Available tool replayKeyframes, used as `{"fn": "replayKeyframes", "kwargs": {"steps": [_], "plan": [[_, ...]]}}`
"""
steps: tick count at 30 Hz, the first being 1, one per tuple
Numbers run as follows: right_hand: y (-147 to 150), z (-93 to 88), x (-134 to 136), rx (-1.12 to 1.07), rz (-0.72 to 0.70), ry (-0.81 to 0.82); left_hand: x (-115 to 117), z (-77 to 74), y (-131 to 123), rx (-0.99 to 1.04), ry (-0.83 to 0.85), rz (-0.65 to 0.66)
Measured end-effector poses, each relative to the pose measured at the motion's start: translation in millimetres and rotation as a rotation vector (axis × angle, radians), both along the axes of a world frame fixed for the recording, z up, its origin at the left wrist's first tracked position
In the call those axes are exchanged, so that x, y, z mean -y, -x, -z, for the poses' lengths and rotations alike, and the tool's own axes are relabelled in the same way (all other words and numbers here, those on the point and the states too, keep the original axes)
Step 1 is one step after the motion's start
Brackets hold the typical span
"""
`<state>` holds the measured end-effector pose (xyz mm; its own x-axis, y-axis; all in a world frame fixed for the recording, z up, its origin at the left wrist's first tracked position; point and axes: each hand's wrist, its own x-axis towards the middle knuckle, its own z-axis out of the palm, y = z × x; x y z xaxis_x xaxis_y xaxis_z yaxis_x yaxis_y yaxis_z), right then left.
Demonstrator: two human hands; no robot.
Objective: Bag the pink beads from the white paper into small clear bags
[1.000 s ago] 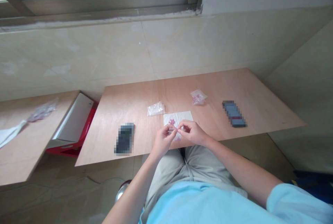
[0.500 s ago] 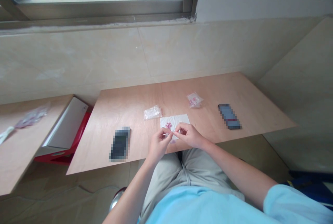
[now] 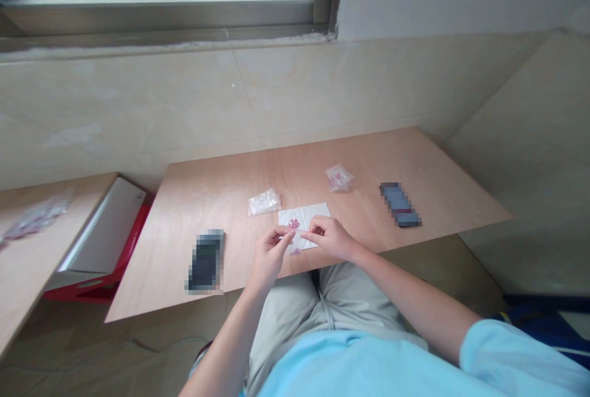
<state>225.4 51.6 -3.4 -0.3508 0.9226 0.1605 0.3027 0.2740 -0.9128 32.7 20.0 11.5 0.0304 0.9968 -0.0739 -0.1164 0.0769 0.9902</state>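
Right now both hands work close together over a square white paper-like sheet [image 3: 318, 209] on the pale brown wooden table [image 3: 244, 255]. Taking that sheet as the clock's centre, with twelve toward the wall, the left hand [image 3: 271, 248] comes in from eight o'clock, thumb and forefinger pinched on a thin pale sliver [image 3: 283, 238], too small to identify; its other fingers curl loosely. The right hand [image 3: 332, 238] reaches in from four o'clock, half curled, thumb and forefinger pointing at the left fingertips with a narrow gap between the hands; whether it grips anything, I cannot tell. A cluster of small pinkish-red beads [image 3: 294, 224] lies on the sheet toward ten o'clock, just beyond the left fingertips. Farther out at ten is a crumpled clear plastic bag [image 3: 265, 201]; at one, a clear plastic bag of pinkish pieces [image 3: 339, 178]. Dark, pixelated rectangular devices [image 3: 400, 205] lie well apart, near three and eight.
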Motion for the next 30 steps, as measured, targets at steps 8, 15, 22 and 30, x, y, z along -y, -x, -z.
{"fn": "replayKeyframes", "kwargs": {"steps": [8, 15, 22, 30], "plan": [[-1, 3.9, 0, 0.054, -0.074, 0.024, -4, 3.0, 3, -0.136, -0.031, -0.051], [-4, 8.8, -1, 0.017, -0.078, 0.118, 4, 6.3, -2, -0.297, -0.064, -0.025], [10, 15.0, 8, -0.307, -0.24, 0.529, 14, 5.9, -3, -0.399, -0.111, -0.073], [22, 23.2, 10, -0.484, -0.086, 0.542, 14, 13.9, -5, -0.449, -0.116, -0.02]]}}
